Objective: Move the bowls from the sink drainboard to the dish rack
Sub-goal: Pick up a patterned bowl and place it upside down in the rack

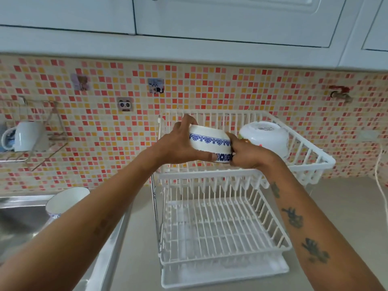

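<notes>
Hands meet over the upper tier of the white dish rack [310, 156], both gripping one bowl. Left hand [174, 143] clasps the blue-patterned bowl [210, 143] from its left side, fingers over the top edge and thumb along the lower band; right hand [247, 152] closes on the bowl's right side, its fingers largely hidden behind the rim. This bowl is tilted on its side and held above the front left part of the upper tier; whether it touches the wires cannot be told. White bowl [264, 137], upside down and leaning, sits in the right part of the same tier, just beside the right hand. Lower tier [220, 232] of the rack holds nothing visible, and a white drip tray [220, 276] lies beneath it on the grey counter [346, 206]. Third bowl [65, 200], white with a blue pattern near its base, stands tilted at the steel sink [19, 223] on the left, partly hidden by the left forearm and well apart from the rack. White mug [27, 137] rests in a wire shelf [42, 143] fixed to the mosaic tile wall [231, 85], left of the rack; white cabinets [210, 22] run above
</notes>
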`<state>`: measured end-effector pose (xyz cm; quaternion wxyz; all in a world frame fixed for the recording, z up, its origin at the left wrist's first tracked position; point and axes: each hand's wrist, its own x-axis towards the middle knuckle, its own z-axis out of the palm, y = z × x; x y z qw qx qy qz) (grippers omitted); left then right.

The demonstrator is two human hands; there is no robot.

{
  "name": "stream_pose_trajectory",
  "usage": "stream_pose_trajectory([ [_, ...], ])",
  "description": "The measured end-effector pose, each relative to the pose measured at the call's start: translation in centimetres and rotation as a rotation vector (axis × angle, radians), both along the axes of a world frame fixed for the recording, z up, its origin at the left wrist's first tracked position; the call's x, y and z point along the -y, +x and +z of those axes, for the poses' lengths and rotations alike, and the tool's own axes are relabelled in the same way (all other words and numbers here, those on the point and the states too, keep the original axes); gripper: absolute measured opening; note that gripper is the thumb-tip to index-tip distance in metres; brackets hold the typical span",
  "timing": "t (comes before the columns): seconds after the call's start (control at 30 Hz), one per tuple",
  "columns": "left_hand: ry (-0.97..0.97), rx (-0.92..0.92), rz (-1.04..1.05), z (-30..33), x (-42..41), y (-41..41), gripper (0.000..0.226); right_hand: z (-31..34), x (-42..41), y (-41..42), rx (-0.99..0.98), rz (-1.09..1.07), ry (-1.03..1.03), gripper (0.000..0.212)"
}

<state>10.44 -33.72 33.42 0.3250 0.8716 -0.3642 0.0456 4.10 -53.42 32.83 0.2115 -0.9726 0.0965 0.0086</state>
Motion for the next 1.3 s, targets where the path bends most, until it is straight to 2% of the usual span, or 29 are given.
stream_pose_trajectory([
  [0.13, 0.121, 0.142, -0.018, -0.2, -0.3, -0.6, 0.096, 0.2, 0.1, -0.1, 0.122, -0.078, 0.248, 0.061],
  [0.2, 0.169, 0.203, -0.030, -0.4, -0.4, -0.8, 0.094, 0.4, -0.3, -0.4, 0.146, -0.147, 0.372, 0.057],
  [0.33, 0.259, 0.208, -0.008, -0.3, -0.3, -1.1, 0.097, 0.5, -0.6, -0.8, 0.122, -0.197, 0.597, 0.038],
  [0.4, 0.334, 0.185, 0.025, -0.3, -0.2, -1.1, 0.104, 0.5, -0.5, -0.9, 0.122, -0.199, 0.661, 0.042],
  [0.53, 0.374, 0.195, 0.046, -0.3, -0.3, -1.2, 0.109, -0.2, -0.4, -0.6, 0.106, -0.083, 0.553, 0.045],
  [0.8, 0.482, 0.237, 0.093, -0.8, -0.4, -1.2, 0.124, -0.1, -0.8, -0.9, 0.152, -0.069, 0.517, 0.045],
  [0.93, 0.457, 0.258, 0.061, -0.8, -0.5, -0.8, 0.113, 0.0, -0.9, -1.1, 0.163, -0.036, 0.484, 0.050],
  [1.1, 0.371, 0.258, -0.015, -0.7, -0.4, -0.7, 0.092, -0.1, -1.1, -1.5, 0.182, 0.141, 0.264, 0.071],
  [1.3, 0.342, 0.224, -0.014, -0.6, -0.2, -0.6, 0.090, -0.3, -0.7, -1.2, 0.186, 0.159, 0.277, 0.068],
])
